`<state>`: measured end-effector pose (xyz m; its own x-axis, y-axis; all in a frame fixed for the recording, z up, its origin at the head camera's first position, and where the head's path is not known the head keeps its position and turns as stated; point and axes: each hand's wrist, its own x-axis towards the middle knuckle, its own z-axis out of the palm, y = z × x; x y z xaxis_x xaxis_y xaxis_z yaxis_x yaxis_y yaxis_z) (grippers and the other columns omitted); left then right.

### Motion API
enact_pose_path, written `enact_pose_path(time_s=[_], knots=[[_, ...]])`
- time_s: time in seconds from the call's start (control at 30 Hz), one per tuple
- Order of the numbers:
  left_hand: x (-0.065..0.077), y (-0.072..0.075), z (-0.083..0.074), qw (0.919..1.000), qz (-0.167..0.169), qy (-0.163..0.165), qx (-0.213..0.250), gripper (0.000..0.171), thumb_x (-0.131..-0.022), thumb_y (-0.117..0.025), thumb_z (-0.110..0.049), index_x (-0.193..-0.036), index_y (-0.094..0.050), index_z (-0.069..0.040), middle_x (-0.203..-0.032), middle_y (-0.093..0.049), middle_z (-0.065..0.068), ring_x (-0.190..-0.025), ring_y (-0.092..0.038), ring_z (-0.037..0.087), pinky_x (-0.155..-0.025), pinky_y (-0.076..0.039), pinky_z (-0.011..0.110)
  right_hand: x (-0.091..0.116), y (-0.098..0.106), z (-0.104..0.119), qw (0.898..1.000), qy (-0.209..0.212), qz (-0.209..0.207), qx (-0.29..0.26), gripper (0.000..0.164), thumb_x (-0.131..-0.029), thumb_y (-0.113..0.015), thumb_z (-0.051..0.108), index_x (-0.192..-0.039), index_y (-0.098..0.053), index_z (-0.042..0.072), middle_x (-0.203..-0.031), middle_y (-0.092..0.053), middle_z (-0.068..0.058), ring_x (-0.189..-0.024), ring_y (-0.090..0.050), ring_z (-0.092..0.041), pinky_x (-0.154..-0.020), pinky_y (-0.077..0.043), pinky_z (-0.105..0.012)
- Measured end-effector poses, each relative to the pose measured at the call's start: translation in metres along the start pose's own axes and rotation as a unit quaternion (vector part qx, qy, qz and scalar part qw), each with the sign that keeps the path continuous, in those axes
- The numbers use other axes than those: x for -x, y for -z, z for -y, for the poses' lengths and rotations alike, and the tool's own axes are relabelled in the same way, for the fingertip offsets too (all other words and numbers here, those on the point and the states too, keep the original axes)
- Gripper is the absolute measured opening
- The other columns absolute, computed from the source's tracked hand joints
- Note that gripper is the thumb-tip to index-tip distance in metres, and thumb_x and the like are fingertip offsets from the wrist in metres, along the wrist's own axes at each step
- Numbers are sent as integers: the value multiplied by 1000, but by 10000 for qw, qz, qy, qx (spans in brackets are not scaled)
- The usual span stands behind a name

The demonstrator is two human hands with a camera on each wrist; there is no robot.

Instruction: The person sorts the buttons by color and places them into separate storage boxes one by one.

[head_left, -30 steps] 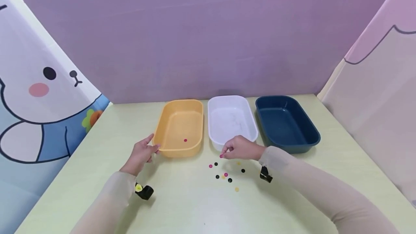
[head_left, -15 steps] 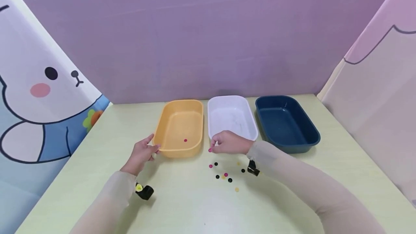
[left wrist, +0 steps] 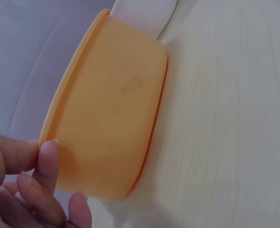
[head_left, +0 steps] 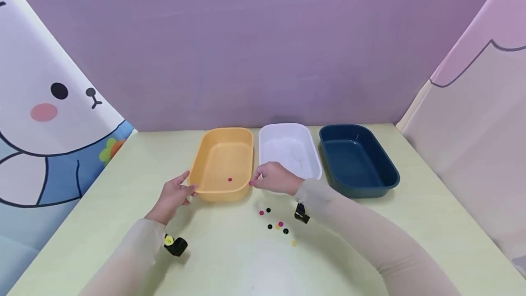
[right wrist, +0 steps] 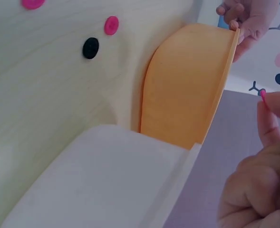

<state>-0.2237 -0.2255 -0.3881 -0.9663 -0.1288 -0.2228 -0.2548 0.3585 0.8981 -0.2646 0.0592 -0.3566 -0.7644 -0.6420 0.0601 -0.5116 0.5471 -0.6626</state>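
Note:
My left hand point(head_left: 171, 198) pinches the near left corner of an orange plastic basin point(head_left: 223, 196), thumb on the rim and fingertips under it in the left wrist view. One pink button point(head_left: 230, 179) lies inside that basin. With thumb and index finger, my right hand point(head_left: 277, 178) pinches another small pink button point(right wrist: 263, 95), held at the basin's near right corner in the head view. The other fingers of this hand are curled in. On the table below, several pink, black and yellow buttons lie scattered, among them a black button point(head_left: 286, 231) and a pink button point(head_left: 261, 213).
A white basin point(head_left: 287, 145) stands right of the orange one, partly behind my right hand. Further right is a dark blue basin point(head_left: 367, 192). A purple backdrop point(head_left: 263, 49) rises behind the pale table point(head_left: 230, 250), with printed cloth at both sides.
My right hand has moved left with the pink button, from in front of the white basin to the orange basin's corner. The left hand keeps its hold. The head view has shifted slightly.

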Motion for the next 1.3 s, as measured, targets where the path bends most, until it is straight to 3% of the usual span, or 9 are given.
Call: enact_pose_path(time_s=[0.13,0.4,1.1,1.3], knots=[[-3,0,-1,10000,23,-56,67,66,-96,-55,-5,-149,-18,4,-65,-61,-7,-57,-51,9,-52,-46,19,-6,3,7,9997,-118,-203,108,8,-86,-67,10,-83,-71,4,-59,-52,7,-58,-40,-8,-58,-37,-20],[0,6,1,10000,-1,88,7,67,-97,-55,-7,-150,-15,4,-68,-62,-6,-60,-53,10,-56,-48,21,-25,0,16,9993,-199,-159,275,7,-86,-66,9,-84,-71,5,-76,-67,2,-64,-47,-8,-60,-41,-19],[-1,4,3,10000,24,66,25,66,-96,-54,-5,-149,-16,6,-65,-60,-6,-58,-52,11,-56,-47,22,-54,1,20,9977,-343,-244,541,10,-87,-66,10,-86,-73,4,-82,-67,0,-70,-49,-9,-65,-42,-19],[-2,3,2,9999,66,-75,-65,65,-96,-54,-5,-149,-17,7,-67,-61,-5,-59,-53,12,-55,-48,22,-63,2,23,9968,-627,-149,482,10,-88,-65,10,-86,-73,4,-83,-66,0,-70,-49,-10,-63,-41,-18]])
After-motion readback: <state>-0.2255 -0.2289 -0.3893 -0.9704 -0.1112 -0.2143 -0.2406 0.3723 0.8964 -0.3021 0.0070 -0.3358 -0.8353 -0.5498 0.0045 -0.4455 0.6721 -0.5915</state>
